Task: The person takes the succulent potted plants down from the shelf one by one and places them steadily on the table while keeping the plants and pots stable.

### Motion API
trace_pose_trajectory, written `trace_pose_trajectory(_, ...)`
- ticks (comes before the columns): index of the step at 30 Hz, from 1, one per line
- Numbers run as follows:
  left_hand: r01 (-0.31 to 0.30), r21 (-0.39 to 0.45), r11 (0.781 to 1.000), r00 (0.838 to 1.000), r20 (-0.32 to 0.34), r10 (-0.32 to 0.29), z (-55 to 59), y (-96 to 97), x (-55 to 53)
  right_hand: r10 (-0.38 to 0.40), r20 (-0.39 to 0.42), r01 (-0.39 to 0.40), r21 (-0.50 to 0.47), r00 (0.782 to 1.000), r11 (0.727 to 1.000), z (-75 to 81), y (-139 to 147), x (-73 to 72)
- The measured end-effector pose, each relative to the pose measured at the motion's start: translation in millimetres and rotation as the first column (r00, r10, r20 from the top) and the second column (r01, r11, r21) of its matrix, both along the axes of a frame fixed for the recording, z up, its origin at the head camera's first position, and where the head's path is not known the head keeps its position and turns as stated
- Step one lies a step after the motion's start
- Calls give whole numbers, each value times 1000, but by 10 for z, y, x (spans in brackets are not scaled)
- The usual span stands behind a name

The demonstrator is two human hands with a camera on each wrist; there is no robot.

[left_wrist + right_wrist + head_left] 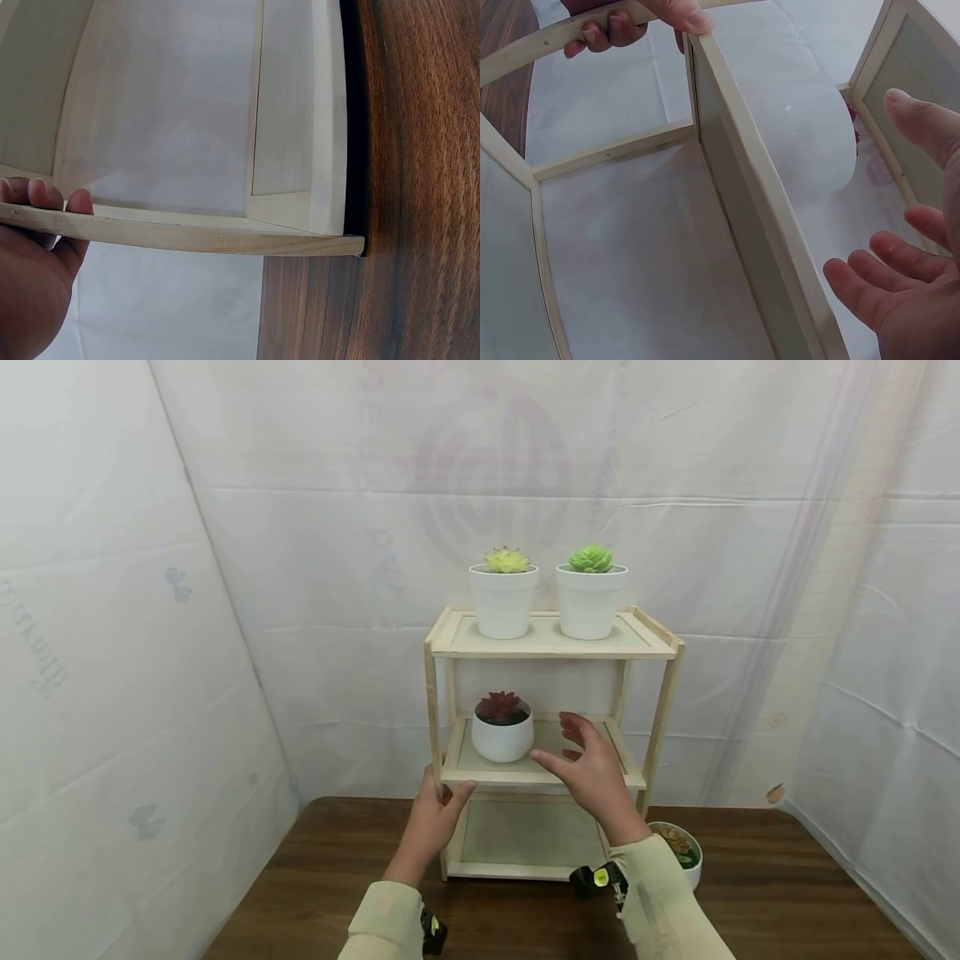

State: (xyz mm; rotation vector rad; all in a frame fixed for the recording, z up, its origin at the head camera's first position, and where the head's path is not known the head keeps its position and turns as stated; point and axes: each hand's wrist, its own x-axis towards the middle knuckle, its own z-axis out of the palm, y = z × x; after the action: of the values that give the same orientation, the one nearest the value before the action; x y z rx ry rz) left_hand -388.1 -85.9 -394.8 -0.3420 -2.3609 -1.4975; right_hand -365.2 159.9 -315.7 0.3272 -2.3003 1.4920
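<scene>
A three-tier wooden shelf [545,778] stands on a brown table. My left hand [437,817] grips its left front post, thumb on the front edge of the middle board; the left wrist view shows the fingers [46,196] curled round the post [172,234]. On the middle board sits a round white pot with a dark red succulent [502,735], left of centre. My right hand [592,768] is just right of this pot, thumb and fingers spread and holding nothing. In the right wrist view the white pot [799,131] shows beyond the board's edge, apart from the right hand [907,277].
Two tall white pots stand on the top board, one with a yellow-green succulent [504,602], one with a bright green succulent [592,602]. A white bowl-shaped pot with an orange-green plant [678,852] sits on the table [780,893] right of the shelf, partly behind my right sleeve. White sheeting hangs behind.
</scene>
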Motion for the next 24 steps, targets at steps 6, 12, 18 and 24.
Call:
trace_pose_trajectory(6, 1, 0, 1000, 1000, -6, -1, 5, 5, 5, -4, 5, 3, 11, 1000, 1000, 1, -42, -41)
trace_pose_trajectory(12, -8, -1, 1000, 1000, -5, 8, -8, 3, -1, -13, -6, 13, 26, 1000, 1000, 3, -76, -81)
trace_pose_trajectory(18, -9, -2, 1000, 1000, -9, 9, -6, -5, -3, -17, -8, 18, 39, 1000, 999, 34, -114, -113)
trace_pose_trajectory(24, -3, -11, 1000, 1000, -11, 3, 0, -1, -2, -9, 17, 8, 44, 1000, 999, 39, -144, -143)
